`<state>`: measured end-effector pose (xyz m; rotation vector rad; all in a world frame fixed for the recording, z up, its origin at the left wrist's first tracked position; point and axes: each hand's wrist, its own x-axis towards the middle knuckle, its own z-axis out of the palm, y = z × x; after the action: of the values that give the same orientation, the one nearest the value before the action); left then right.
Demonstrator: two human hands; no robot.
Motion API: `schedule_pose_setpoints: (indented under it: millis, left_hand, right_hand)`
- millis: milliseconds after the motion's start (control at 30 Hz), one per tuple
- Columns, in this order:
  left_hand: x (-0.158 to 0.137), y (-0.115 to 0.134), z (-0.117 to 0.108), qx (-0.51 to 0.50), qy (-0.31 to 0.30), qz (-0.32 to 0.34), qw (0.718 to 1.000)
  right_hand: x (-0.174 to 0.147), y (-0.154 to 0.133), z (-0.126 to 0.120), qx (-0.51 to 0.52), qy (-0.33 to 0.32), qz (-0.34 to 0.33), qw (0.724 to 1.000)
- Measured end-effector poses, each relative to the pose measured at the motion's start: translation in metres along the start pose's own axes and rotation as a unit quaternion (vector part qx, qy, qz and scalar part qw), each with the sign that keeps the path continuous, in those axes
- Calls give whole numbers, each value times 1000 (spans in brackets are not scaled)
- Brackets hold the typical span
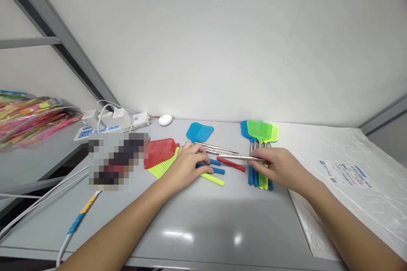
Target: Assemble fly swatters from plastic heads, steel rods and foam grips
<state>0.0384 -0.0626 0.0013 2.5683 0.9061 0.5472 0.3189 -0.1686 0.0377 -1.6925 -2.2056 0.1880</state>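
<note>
My left hand (192, 160) lies over a loose pile of fly swatter parts, fingers bent and thumb apart from the index finger. Under and beside it are a red mesh swatter head (160, 152), a yellow-green mesh head (163, 168), blue handles (218, 171) and a yellow-green handle (213, 179). My right hand (275, 163) pinches a thin metal rod (237, 157) that points left; its near end is hidden in the fingers. Below the rod lies a red handle (231, 164). Several assembled fly swatters (260, 131) lie side by side beneath my right hand.
Behind the pile lie blue swatter heads (199, 132) and metal rods (219, 149). At left are a power strip (140, 119), a white oval device (165, 120), a pixelated patch and a wrapped cable (81, 214). Plastic packaging (349, 178) covers the right side.
</note>
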Motion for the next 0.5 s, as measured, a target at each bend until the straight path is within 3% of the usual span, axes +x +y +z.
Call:
schedule_pose_setpoints:
  millis: [200,500]
  left_hand:
    - [0,-2,-3,5,-1,7,1000]
    - [-2,10,-5,2,6,48,999]
  right_hand:
    - [-4,3,-8,-49,-95,6,994]
    - [-2,0,-4,-100,-122,23,987]
